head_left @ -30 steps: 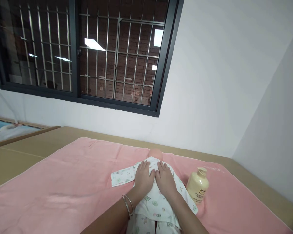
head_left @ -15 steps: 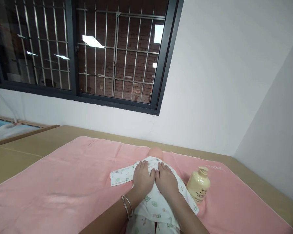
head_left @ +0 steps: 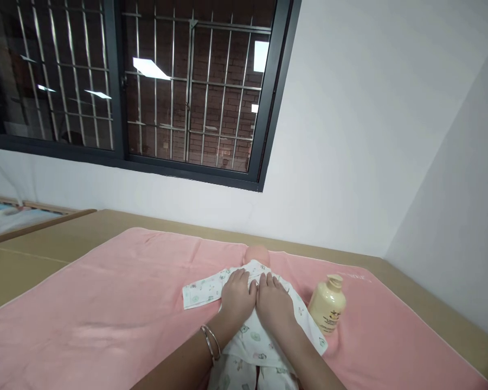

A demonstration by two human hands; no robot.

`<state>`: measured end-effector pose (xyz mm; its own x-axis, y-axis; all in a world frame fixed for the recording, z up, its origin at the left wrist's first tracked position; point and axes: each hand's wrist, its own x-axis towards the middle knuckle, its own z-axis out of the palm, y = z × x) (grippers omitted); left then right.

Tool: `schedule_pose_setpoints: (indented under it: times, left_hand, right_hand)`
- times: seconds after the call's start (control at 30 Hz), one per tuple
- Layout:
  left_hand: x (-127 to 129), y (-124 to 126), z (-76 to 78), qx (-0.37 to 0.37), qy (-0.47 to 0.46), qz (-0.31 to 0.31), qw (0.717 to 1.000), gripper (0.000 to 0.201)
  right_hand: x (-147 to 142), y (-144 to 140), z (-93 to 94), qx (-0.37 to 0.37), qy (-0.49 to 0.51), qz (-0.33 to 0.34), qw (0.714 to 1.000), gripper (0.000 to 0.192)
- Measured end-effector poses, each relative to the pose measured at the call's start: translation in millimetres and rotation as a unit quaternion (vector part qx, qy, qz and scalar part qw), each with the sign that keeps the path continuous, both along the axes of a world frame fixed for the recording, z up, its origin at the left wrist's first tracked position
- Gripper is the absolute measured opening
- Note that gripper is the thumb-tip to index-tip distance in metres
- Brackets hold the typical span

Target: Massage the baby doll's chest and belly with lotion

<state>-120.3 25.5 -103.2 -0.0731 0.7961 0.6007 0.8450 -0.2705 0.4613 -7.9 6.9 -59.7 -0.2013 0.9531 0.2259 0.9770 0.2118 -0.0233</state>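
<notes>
A baby doll (head_left: 258, 253) lies on a pink towel (head_left: 117, 292), dressed in a white printed garment (head_left: 256, 341). Only the top of its head shows beyond my hands. My left hand (head_left: 236, 298) rests flat on the doll's torso, with two metal bangles on the wrist. My right hand (head_left: 273, 306) lies flat beside it, the thumbs touching. Both palms press on the cloth with fingers spread and nothing gripped. One garment sleeve (head_left: 201, 290) sticks out to the left.
A cream pump bottle (head_left: 327, 311) stands on the towel just right of the doll. The towel covers a tan table (head_left: 44, 244) against a white wall below a barred window (head_left: 146, 86). A wooden cot (head_left: 8, 216) sits at far left.
My hands have stayed flat on the doll's torso. The view has shifted slightly, otherwise nothing has visibly moved.
</notes>
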Motion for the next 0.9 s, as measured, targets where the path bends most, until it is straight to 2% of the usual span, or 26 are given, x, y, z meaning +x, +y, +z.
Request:
schedule_pose_setpoints:
  times: [0.13,0.3,0.37,0.47,0.63,0.73,0.8,0.9]
  left_hand:
    - [-0.7,8.2,-4.4,-0.027,-0.012,0.001,1.0,0.046]
    - [-2.5,8.9,-5.2,0.033,-0.006,-0.077,0.996,0.039]
    - [-2.7,5.2,-3.2,0.055,-0.008,-0.078,0.995,0.035]
    - [-2.7,1.1,-0.3,0.047,-0.022,-0.051,0.997,0.028]
    - [-2.2,5.2,-1.0,0.02,-0.045,-0.023,0.998,0.032]
    - [-1.9,8.6,-3.2,0.035,-0.034,-0.035,0.998,0.038]
    - [-2.0,8.6,-3.9,0.053,-0.025,-0.057,0.997,0.035]
    - [-2.3,5.3,-4.0,0.076,-0.022,-0.073,0.994,0.026]
  right_hand:
    - [13.7,18.3,-5.2,-0.024,0.058,0.048,0.997,0.056]
    - [22.7,23.3,-4.8,-0.006,0.092,0.104,0.99,0.055]
    - [17.6,15.8,-3.1,0.007,0.076,0.094,0.993,0.053]
    - [9.0,6.7,-3.4,0.02,0.055,0.084,0.995,0.05]
    - [15.3,18.8,-11.5,-0.01,0.107,0.067,0.992,0.055]
    - [26.2,30.3,-12.0,-0.028,0.142,0.098,0.985,0.057]
    - [28.9,30.9,-8.3,-0.027,0.147,0.122,0.981,0.057]
    - [21.8,18.7,0.0,-0.014,0.129,0.103,0.986,0.054]
